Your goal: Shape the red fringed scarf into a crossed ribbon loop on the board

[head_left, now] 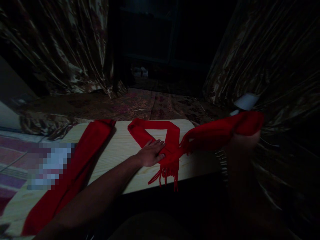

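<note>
A long red scarf [160, 128] with a fringed end lies folded in a loop on a pale wooden table [120, 146]. My left hand [151, 152] lies flat on it, fingers stretched out, pressing the crossing of the loop. My right hand [243, 141] is raised off the table's right edge, closed under another length of the scarf [220, 131], which drapes over it. The right hand is blurred and dim. A second strip of red cloth [82, 160] runs diagonally over the table's left part.
Shiny patterned curtains [62, 50] hang at left and right, with a dark opening between them. A patterned cloth [140, 105] covers the surface behind the table. A striped rug [15, 160] lies at left. A white object [246, 101] shows behind the right hand.
</note>
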`<move>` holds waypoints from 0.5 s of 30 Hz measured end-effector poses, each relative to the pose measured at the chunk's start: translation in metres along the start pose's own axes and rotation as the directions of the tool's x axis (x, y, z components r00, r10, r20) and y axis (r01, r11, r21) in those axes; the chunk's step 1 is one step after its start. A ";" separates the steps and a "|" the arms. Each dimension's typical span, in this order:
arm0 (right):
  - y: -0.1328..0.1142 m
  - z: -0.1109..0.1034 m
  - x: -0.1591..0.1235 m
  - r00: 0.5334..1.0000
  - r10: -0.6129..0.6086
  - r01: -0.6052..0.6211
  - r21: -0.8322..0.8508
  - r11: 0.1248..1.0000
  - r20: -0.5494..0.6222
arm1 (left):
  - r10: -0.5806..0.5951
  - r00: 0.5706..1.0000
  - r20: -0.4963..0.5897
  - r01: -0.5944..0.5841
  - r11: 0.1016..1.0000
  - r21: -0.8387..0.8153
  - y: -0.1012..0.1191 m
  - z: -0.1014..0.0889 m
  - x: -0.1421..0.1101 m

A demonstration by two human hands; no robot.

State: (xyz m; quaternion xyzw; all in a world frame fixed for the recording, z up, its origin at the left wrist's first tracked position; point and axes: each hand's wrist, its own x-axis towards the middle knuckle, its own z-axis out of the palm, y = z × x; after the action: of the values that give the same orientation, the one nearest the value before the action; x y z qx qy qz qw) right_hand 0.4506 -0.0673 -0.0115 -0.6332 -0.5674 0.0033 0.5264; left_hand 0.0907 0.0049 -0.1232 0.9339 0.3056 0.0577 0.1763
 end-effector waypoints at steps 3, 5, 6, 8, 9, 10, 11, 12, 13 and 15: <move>-0.004 0.006 -0.014 0.979 0.032 -0.047 -0.072 0.996 -0.199 | -0.014 1.000 0.008 0.014 1.000 0.010 0.002 -0.001 0.000; 0.001 0.015 -0.028 0.979 0.093 -0.062 -0.170 0.984 0.182 | -0.015 1.000 0.007 0.015 1.000 0.010 0.001 -0.001 -0.001; 0.004 0.021 -0.034 0.911 0.114 -0.032 -0.209 0.977 0.395 | -0.012 1.000 0.004 0.012 1.000 0.008 0.001 0.000 -0.001; 0.012 0.031 -0.046 0.733 0.126 0.057 -0.245 0.968 0.669 | -0.006 1.000 -0.002 0.006 1.000 0.002 0.000 0.001 0.000; 0.016 0.037 -0.050 0.679 0.126 0.096 -0.257 0.962 0.723 | -0.004 1.000 -0.005 0.004 1.000 -0.001 0.000 0.001 0.000; 0.018 0.042 -0.053 0.661 0.133 0.118 -0.277 0.954 0.739 | -0.004 1.000 -0.006 0.004 1.000 -0.003 -0.001 0.001 0.000; 0.018 0.047 -0.055 0.671 0.155 0.115 -0.308 0.944 0.725 | -0.004 1.000 -0.007 0.004 1.000 -0.005 -0.001 0.001 0.000; 0.017 0.053 -0.056 0.692 0.187 0.095 -0.345 0.934 0.697 | -0.004 1.000 -0.006 0.004 1.000 -0.006 0.000 0.001 0.000; 0.014 0.059 -0.055 0.710 0.226 0.068 -0.385 0.920 0.667 | -0.006 1.000 -0.006 0.006 1.000 -0.007 0.000 0.001 0.000; 0.005 0.070 -0.050 0.704 0.308 0.035 -0.465 0.885 0.640 | -0.010 1.000 -0.005 0.010 1.000 -0.010 0.000 0.000 0.000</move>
State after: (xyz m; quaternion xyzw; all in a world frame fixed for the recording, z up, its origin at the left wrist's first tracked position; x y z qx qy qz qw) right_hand 0.3945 -0.0564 -0.0753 -0.7283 -0.6584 0.1529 0.1126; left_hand 0.0909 0.0043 -0.1235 0.9313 0.3104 0.0605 0.1805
